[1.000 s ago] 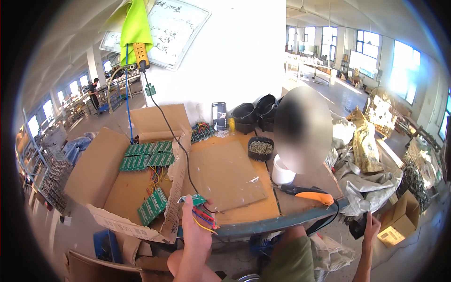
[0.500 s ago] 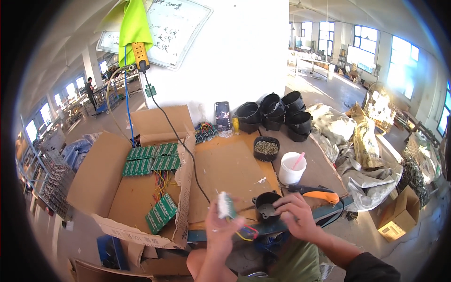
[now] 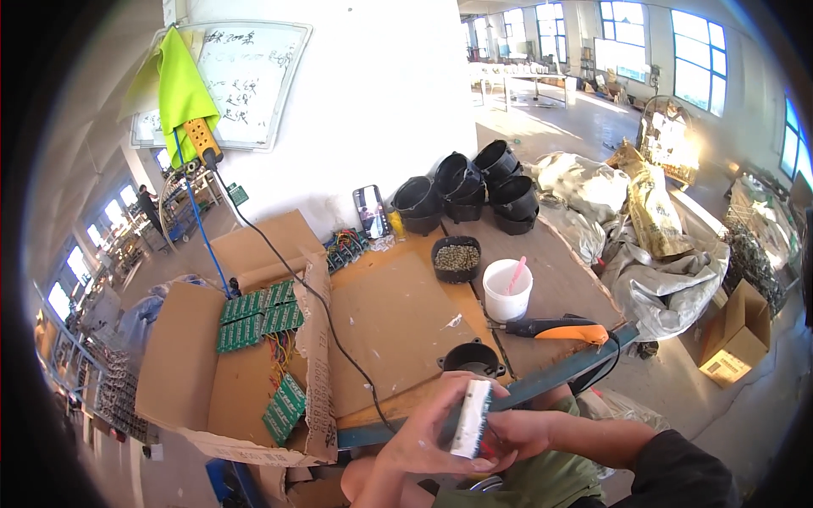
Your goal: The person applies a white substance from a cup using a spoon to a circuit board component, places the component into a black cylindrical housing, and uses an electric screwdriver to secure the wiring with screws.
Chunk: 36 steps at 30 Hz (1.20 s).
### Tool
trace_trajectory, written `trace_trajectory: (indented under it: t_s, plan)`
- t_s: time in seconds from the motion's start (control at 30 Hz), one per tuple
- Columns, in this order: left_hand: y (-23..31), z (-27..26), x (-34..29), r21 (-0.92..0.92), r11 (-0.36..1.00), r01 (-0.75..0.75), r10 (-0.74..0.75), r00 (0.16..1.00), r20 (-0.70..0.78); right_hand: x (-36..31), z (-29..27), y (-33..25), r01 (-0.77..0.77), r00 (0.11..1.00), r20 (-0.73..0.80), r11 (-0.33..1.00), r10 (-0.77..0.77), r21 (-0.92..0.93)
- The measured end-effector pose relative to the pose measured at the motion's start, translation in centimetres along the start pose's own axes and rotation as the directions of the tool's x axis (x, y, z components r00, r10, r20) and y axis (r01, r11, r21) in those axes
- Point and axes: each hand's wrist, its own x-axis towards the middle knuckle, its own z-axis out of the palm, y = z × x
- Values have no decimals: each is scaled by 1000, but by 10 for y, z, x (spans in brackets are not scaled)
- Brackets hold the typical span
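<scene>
The orange-brown wooden worktop (image 3: pixel 415 256) crossed the middle of the frame. At lower centre, the left hand (image 3: pixel 426 430) gripped a white-faced rectangular circuit board (image 3: pixel 471 419) with a dark, toothed edge; the right hand (image 3: pixel 523 433) met its right side, its exact hold hidden. The board was probably light, stiff and somewhat fragile, best taken by its long edges, sparing the soft red wire (image 3: pixel 486 449) beside it.

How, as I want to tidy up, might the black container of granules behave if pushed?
The black container will probably slide rather than roll, since it stands upright and looks squarish. The granules filling it may make it fairly heavy for its size, and could spill if tipped, its top being open.
</scene>
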Motion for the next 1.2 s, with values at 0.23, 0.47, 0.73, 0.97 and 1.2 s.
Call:
trace_trajectory:
  t_s: [0.23,0.47,0.73,0.97,1.2]
  plan:
    - [17,7,16,215,976,-33,8,993,116,-25,10,2,-4,998,-67,971,21,239]
    - [48,7,18,502,863,53,-138,981,135,-18,-19,11,-220,919,388,914,77,340]
    - [65,13,16,389,915,107,-135,990,44,-29,-28,25,-105,927,367,882,-81,459]
    - [-63,-21,-14,420,823,384,-167,868,-468,-104,-35,-48,767,477,-400,593,-783,-245]
    - [-96,-6,14,384,798,464,-234,827,-512,-122,-48,-39,773,388,-233,452,-892,-446]
